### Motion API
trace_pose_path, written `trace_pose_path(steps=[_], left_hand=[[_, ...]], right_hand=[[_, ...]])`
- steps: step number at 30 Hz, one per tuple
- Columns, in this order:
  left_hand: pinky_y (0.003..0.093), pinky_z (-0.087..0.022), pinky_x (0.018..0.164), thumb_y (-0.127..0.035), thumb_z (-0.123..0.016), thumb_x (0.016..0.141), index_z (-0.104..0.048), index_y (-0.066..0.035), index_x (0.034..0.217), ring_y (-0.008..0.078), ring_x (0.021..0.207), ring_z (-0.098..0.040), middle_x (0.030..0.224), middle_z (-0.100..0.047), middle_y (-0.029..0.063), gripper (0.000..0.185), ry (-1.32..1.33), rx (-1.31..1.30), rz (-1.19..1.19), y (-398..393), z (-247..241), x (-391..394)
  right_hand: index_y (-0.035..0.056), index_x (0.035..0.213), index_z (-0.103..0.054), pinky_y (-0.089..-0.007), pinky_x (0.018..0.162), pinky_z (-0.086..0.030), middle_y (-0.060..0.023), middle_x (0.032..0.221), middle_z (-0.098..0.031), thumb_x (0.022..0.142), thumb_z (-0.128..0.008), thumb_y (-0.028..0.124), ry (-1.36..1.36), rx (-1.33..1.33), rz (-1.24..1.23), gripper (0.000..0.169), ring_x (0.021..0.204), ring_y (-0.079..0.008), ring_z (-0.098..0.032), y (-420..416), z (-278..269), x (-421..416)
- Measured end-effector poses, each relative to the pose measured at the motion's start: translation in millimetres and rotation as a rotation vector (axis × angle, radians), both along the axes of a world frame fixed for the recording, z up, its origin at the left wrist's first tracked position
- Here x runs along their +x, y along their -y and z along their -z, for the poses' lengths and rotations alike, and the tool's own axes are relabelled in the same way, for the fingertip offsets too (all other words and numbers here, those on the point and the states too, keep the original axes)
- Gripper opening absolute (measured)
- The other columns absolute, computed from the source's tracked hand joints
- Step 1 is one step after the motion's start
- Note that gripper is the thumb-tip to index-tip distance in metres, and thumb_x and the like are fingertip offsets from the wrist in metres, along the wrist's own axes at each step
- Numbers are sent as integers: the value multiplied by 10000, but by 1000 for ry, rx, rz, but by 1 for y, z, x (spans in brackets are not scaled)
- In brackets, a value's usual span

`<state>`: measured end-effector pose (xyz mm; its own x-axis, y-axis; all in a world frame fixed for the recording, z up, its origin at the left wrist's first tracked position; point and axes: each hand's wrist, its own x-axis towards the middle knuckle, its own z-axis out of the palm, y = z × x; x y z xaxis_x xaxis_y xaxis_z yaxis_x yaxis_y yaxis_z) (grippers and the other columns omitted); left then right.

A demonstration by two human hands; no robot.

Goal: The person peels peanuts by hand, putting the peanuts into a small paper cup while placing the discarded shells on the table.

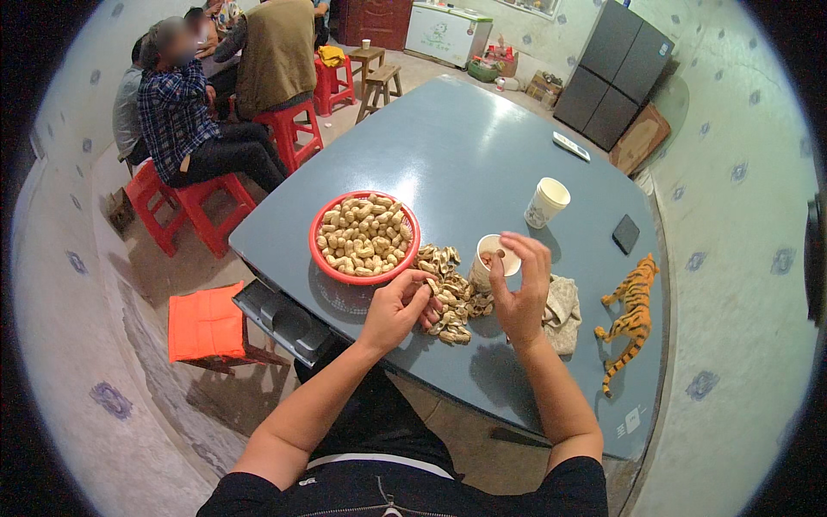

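Observation:
My left hand [402, 311] holds a peanut shell [432, 285] between thumb and fingers, at the left edge of a heap of empty peanut shells [453, 309]. Over a paper cup [479, 274] with shelled peanuts inside, my right hand [524, 284] pinches a peanut kernel [500, 254] between thumb and index finger. A red plastic basket [365, 280] full of unshelled peanuts [362, 236] stands left of the heap. Crumpled beige cloth [563, 313] lies beside my right wrist.
On the blue-grey table [439, 161] are another paper cup [547, 202], a phone [625, 234], a toy tiger [633, 316] and a remote control [571, 146]. An open drawer [284, 322] juts out at the left, near an orange-covered stool [205, 323]. People sit at the upper left.

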<state>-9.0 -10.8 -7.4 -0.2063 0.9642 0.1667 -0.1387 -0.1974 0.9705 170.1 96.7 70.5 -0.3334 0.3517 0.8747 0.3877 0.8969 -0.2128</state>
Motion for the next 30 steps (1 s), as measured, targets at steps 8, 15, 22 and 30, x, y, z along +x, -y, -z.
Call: trace_pose_path(steps=[8,15,22,30], left_hand=[[243,-541,567,-134,-528,1061,-588,18,1234,87,654,-650,794,-688,64,238,-45,-13,-21,1,-10,4],[244,-518,532,-113,-544,1049,-614,21,1225,69,623,-631,777,-685,31,232,-140,55,-134,2,-6,4],[356,-562,632,-77,-693,913,-661,-20,1208,271,690,-726,833,-713,187,303,-706,272,-530,21,-37,2],[410,-489,878,-150,-725,880,-738,-62,1033,294,946,-601,986,-670,110,177,-1147,115,-984,3,-56,-114]], right_hand=[[38,1086,-613,-443,937,-495,-137,1116,-634,801,-715,10,153,-63,-351,304,1040,-339,-604,28,45,-8],[34,1100,-599,-450,952,-489,-128,1128,-621,808,-702,26,212,-225,-398,310,1071,-350,-590,37,46,-25],[26,1088,-610,-444,966,-482,-129,1114,-620,865,-687,56,307,-257,-385,238,1077,-337,-586,33,51,-28],[29,1072,-624,-434,947,-499,-116,1098,-630,853,-706,40,325,-220,-406,234,1055,-325,-598,32,54,-30]])
